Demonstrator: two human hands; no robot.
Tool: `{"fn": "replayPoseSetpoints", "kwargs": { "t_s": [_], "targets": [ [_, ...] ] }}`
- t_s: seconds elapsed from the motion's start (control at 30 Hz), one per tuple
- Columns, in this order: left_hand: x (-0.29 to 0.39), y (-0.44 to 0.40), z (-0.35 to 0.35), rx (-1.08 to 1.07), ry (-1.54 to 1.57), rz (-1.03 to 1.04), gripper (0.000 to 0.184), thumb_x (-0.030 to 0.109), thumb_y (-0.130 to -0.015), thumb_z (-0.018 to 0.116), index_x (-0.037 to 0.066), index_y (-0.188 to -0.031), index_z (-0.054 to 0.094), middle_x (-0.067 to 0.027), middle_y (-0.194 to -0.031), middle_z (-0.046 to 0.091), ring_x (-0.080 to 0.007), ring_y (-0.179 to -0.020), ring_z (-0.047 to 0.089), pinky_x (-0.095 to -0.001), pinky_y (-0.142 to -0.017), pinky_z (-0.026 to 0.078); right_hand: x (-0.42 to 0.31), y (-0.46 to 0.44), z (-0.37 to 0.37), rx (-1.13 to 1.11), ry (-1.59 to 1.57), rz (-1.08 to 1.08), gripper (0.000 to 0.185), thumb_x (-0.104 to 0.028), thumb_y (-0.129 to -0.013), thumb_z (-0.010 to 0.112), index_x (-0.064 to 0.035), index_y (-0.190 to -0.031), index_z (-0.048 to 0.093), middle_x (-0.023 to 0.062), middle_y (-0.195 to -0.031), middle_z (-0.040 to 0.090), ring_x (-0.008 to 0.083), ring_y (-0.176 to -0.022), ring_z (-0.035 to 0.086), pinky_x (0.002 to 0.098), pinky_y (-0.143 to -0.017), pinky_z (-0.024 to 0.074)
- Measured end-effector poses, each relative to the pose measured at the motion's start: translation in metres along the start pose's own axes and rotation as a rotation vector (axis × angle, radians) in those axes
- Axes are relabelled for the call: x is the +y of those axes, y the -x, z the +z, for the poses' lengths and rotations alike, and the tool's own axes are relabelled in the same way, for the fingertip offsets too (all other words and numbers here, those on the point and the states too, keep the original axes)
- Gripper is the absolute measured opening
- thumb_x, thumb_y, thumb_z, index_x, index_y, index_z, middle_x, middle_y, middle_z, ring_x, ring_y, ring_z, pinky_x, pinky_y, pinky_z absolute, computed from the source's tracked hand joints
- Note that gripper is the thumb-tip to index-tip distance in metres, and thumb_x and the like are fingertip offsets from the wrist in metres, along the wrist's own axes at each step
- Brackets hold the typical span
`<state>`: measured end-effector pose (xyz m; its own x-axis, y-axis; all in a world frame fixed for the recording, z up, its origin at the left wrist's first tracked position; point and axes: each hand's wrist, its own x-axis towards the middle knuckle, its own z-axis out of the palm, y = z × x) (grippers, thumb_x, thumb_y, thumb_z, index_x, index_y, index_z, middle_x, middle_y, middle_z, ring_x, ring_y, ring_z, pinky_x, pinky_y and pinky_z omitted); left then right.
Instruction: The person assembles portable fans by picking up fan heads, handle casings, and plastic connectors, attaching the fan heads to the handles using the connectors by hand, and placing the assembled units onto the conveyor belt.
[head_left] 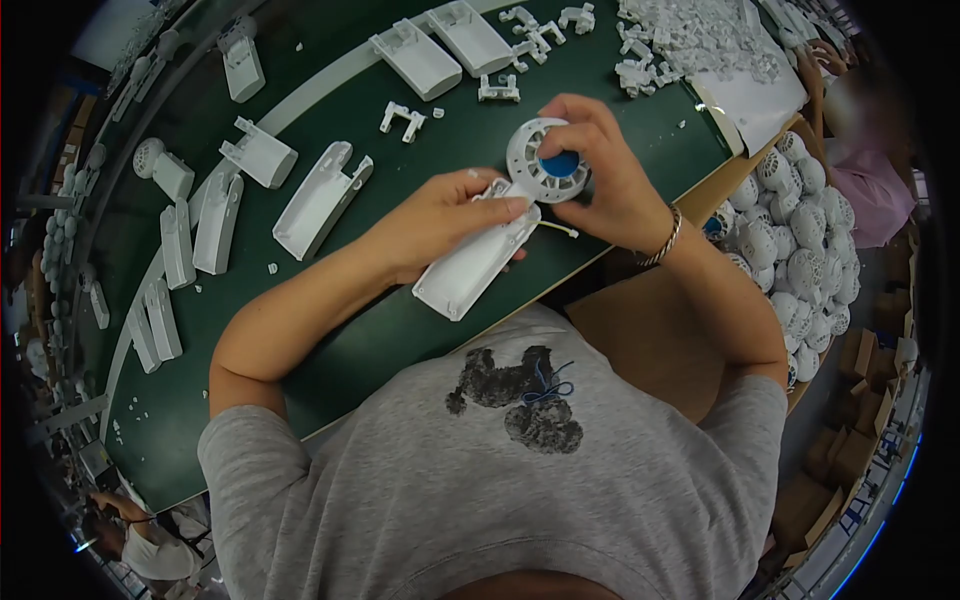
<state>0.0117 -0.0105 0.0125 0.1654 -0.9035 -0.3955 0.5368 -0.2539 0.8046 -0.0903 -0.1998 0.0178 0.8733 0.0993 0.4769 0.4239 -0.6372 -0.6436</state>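
Note:
My left hand [455, 215] is closed around the top end of a white plastic handle shell [478, 262], its hollow side facing up. Against that end sits a round white fan head [518, 160] with a blue centre [562, 168] and slotted openings. My right hand [610, 165] grips the fan head by its rim, fingers curled over its face. A short pale wire [560, 229] sticks out beside the joint. Whether the head is seated in the shell, I cannot tell. Left of my hands lies another open handle shell [322, 203].
Several white shells [217, 225] lie along the left of the green table [400, 320]. Small U-shaped brackets [403, 121] and a heap of small white parts [690, 40] are at the back. A box of fan heads [800, 240] stands right, near another person [865, 180].

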Motion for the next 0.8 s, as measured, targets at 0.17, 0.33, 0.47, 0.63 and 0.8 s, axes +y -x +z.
{"fn": "replayPoseSetpoints", "kwargs": {
  "t_s": [0.17, 0.33, 0.47, 0.63, 0.8],
  "targets": [
    [-0.004, -0.006, -0.003, 0.026, -0.075, 0.009, 0.023, 0.015, -0.085, 0.057, 0.000, -0.102, 0.054, -0.0101, -0.090, 0.062, -0.0163, -0.078, 0.062, -0.0267, -0.067, 0.052, -0.016, -0.017, -0.017, -0.208, -0.086, 0.103, 0.039, -0.012, -0.066, 0.071, -0.0140, -0.103, 0.060, 0.0093, -0.114, 0.046, 0.0284, -0.113, 0.040, 0.0381, -0.093, 0.0335],
    [-0.007, -0.006, -0.003, 0.087, -0.215, 0.116, 0.018, 0.011, -0.085, 0.056, 0.000, -0.099, 0.058, -0.0060, -0.090, 0.061, -0.0108, -0.082, 0.059, -0.0223, -0.071, 0.047, -0.029, -0.032, 0.006, -0.019, 0.389, -0.058, 0.013, -0.015, -0.070, 0.070, -0.0102, -0.082, 0.066, 0.0024, -0.097, 0.056, 0.0253, -0.099, 0.046, 0.0333, -0.084, 0.0360],
    [-0.006, -0.007, -0.010, 0.098, -0.126, 0.075, 0.021, 0.015, -0.082, 0.061, 0.001, -0.098, 0.059, -0.0039, -0.083, 0.061, -0.0086, -0.068, 0.057, -0.0217, -0.059, 0.046, -0.014, -0.040, 0.010, -0.053, 0.314, 0.183, 0.016, -0.017, -0.074, 0.069, -0.0097, -0.087, 0.064, 0.0012, -0.095, 0.056, 0.0194, -0.093, 0.050, 0.0300, -0.079, 0.0396],
    [0.004, 0.001, -0.015, 0.101, 0.066, 0.039, 0.023, 0.016, -0.084, 0.059, 0.002, -0.101, 0.054, -0.0102, -0.091, 0.062, -0.0178, -0.077, 0.062, -0.0297, -0.063, 0.053, 0.056, -0.077, -0.038, 0.086, 0.178, 0.401, 0.025, -0.018, -0.082, 0.062, -0.0112, -0.106, 0.061, 0.0033, -0.073, 0.059, 0.0114, -0.070, 0.057, 0.0242, -0.064, 0.0458],
    [0.010, -0.002, -0.025, 0.127, 0.173, 0.004, 0.026, 0.017, -0.087, 0.055, 0.002, -0.108, 0.051, -0.0125, -0.096, 0.061, -0.0222, -0.086, 0.063, -0.0365, -0.068, 0.056, 0.089, -0.103, -0.035, 0.100, 0.727, 0.448, 0.022, -0.033, -0.080, 0.060, -0.0135, -0.089, 0.066, 0.0102, -0.073, 0.064, 0.0290, -0.071, 0.062, 0.0378, -0.064, 0.0491]
  ]
}}
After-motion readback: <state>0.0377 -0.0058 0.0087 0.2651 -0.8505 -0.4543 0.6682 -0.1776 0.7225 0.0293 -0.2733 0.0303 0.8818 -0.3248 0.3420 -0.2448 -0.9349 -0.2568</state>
